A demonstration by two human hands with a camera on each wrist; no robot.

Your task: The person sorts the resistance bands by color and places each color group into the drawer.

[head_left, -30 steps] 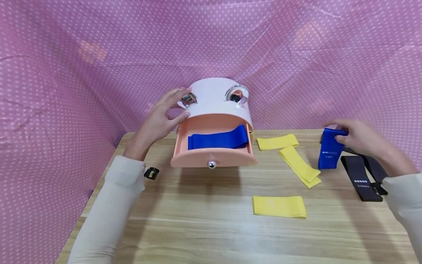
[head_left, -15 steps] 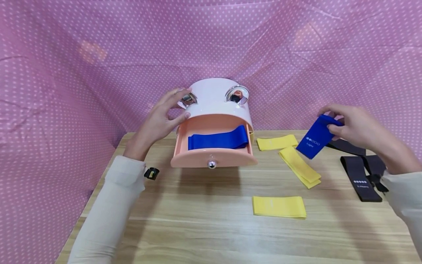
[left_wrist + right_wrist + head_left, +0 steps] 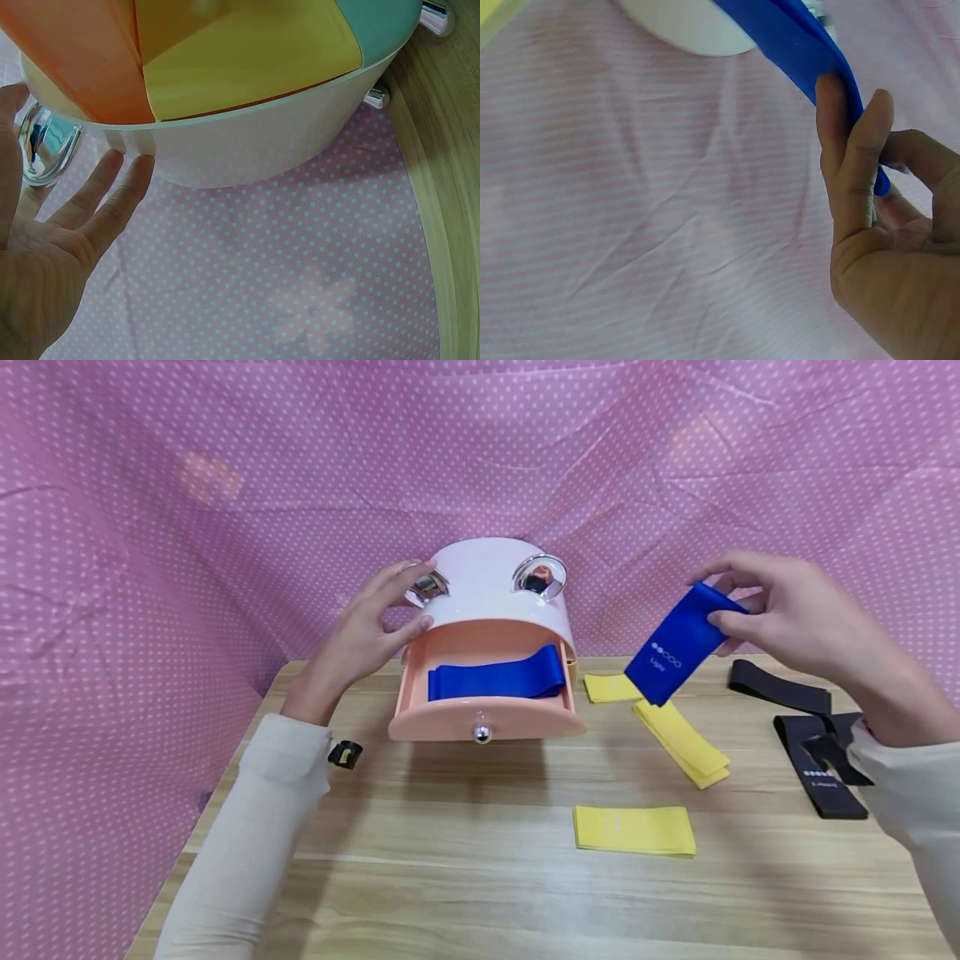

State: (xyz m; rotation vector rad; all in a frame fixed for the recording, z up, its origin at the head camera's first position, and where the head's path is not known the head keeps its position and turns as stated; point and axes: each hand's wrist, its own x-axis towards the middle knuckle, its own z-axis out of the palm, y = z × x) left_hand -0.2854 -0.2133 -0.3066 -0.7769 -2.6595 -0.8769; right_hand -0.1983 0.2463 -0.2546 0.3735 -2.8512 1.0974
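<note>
The white cabinet (image 3: 483,575), peach drawer (image 3: 427,722) pulled out, is touched at nine o'clock by the left hand (image 3: 358,633), fingers extended. At three, a blue resistance band (image 3: 678,643) is pinched by the right hand (image 3: 797,614). One blue loop (image 3: 495,680) is already laid inside; yellow bands (image 3: 633,831) toward four and black bands (image 3: 780,687) farther out are apparently left.

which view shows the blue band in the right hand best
The head view: the blue band shows its printed face, the right hand pinching its upper end. The right wrist view has it side-on and cut off at the top; the left wrist view shows none of it.
</note>
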